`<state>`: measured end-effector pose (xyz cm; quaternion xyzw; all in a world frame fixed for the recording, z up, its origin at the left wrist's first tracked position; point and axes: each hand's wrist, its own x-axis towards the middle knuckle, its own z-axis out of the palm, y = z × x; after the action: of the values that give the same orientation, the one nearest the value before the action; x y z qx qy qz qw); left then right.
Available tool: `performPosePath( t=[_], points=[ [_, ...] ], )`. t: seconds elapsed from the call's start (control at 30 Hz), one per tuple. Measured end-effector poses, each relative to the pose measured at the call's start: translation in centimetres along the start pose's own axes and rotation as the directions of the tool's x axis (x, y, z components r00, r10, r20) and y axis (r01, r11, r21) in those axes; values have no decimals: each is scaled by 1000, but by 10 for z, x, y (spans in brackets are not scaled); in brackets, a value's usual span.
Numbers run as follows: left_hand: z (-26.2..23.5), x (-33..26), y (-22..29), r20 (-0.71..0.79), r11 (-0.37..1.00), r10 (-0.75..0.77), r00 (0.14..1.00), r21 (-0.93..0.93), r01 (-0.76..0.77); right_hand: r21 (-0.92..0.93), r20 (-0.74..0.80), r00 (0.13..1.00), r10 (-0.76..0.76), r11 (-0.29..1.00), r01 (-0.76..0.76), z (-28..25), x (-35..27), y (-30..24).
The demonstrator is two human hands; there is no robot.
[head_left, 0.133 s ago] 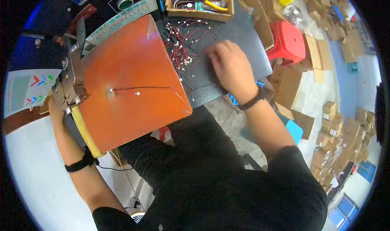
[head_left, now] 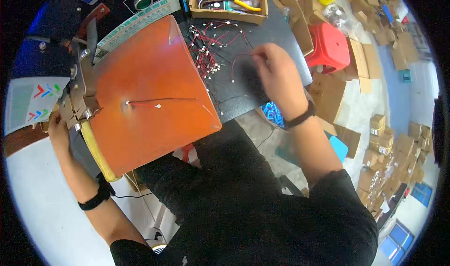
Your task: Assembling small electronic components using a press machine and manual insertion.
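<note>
My right hand [head_left: 281, 81] is above the black tabletop with thumb and forefinger pinched on a thin red wire lead [head_left: 234, 65], whose loose end hangs down to a small white tip. Beside it lies a tangled pile of red and black wire leads [head_left: 205, 57] with white connectors. A similar lead [head_left: 145, 105] rests on the tilted orange board [head_left: 154, 69], its white connector near the board's middle. My left hand [head_left: 59, 132] is beyond the board's left edge, next to a metal bracket [head_left: 84, 85]. Its fingers are curled together; what they hold, if anything, is hidden.
A cardboard tray [head_left: 229, 15] with yellow-handled pliers [head_left: 246, 3] stands at the table's back. A machine with a round green button [head_left: 143, 3] is behind the board. On the right are a red stool [head_left: 330, 48], cardboard boxes and a container of blue cylindrical pieces [head_left: 273, 115].
My right hand has moved right from the pile, drawing a wire lead out with it. My left hand has shifted slightly left, out from behind the bracket.
</note>
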<state>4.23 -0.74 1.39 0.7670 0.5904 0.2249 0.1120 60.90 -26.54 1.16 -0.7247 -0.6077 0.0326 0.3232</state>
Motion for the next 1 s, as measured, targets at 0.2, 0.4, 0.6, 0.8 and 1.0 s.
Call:
performPosePath(
  t=[0.2,0.4,0.6,0.8,1.0],
  points=[
    [-34,-42,48,-48,909,-279,959,-336,247,102,81,994,69,992,-77,-19,-11,-6],
    [-49,-89,121,-162,912,-217,963,-385,141,-103,-37,996,-78,992,74,-51,-7,-8],
    [-52,-145,199,-284,721,-73,956,-678,-146,-194,-255,964,-74,981,24,-88,-1,-48],
    [12,-166,263,-8,546,77,997,-836,-49,163,-273,955,-118,972,167,-69,-27,-114],
    [37,-144,277,115,580,37,993,-811,72,168,-132,970,-205,959,226,-50,-30,-141]
  ],
)
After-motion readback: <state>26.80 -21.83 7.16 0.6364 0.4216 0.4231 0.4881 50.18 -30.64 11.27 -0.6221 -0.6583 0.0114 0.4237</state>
